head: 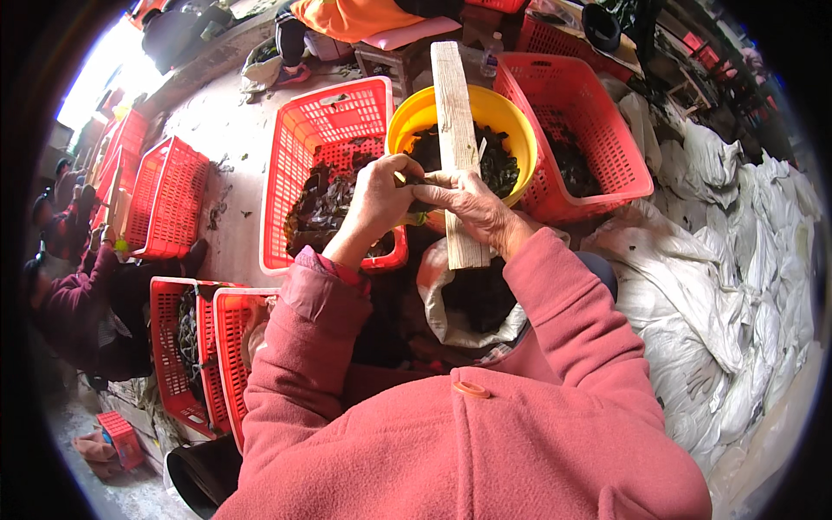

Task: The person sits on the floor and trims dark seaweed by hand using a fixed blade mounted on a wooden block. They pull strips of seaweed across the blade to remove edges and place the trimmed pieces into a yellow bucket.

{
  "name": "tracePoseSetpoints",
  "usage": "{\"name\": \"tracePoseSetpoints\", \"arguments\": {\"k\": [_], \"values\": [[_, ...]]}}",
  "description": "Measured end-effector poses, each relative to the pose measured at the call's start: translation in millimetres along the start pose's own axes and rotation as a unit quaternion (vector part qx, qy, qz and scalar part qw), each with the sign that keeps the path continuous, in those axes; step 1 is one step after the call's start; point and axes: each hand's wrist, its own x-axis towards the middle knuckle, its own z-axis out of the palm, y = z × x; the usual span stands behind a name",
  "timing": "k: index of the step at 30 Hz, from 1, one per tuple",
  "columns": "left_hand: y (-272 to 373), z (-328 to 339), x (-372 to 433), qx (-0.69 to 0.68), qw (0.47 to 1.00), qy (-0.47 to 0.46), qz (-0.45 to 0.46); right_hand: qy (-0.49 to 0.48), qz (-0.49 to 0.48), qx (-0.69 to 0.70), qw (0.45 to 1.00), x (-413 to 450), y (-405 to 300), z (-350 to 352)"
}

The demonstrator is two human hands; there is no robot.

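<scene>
My left hand (380, 198) and my right hand (471, 201) meet at the fingertips over a wooden board (457, 117). Pinched between them is a dark leafy piece, seemingly seaweed (419, 205), partly hidden by the fingers. A yellow-green strip (413, 220) shows just below. The board lies across a yellow bucket (528, 140) holding dark seaweed (500, 164). Left of the bucket stands a red plastic crate (270, 195) with wet brown-black seaweed (318, 211) in it. Below the board's near end, a white woven sack (434, 286) gapes around dark contents.
Another red crate (621, 149) with dark leaves adjoins the bucket's right. White woven sacks (689, 292) are heaped at my right. More red crates (172, 195) stand left, near a seated person (84, 312). A plastic bottle (492, 55) is behind the bucket.
</scene>
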Motion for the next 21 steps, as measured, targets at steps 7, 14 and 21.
{"name": "tracePoseSetpoints", "arguments": {"k": [7, 14, 21], "values": [[7, -17, -6, -0.229, 0.962, -0.119, -0.086, 0.015, -0.009, 0.101, 0.995, 4, 13, -13], [12, -9, -6, -0.055, 0.998, -0.005, 0.038, 0.018, -0.015, 0.290, 0.957, 0, 20, -10], [16, 0, -13, 0.215, 0.921, 0.059, 0.321, 0.100, -0.024, 0.227, 0.969, -5, 9, -3]]}}
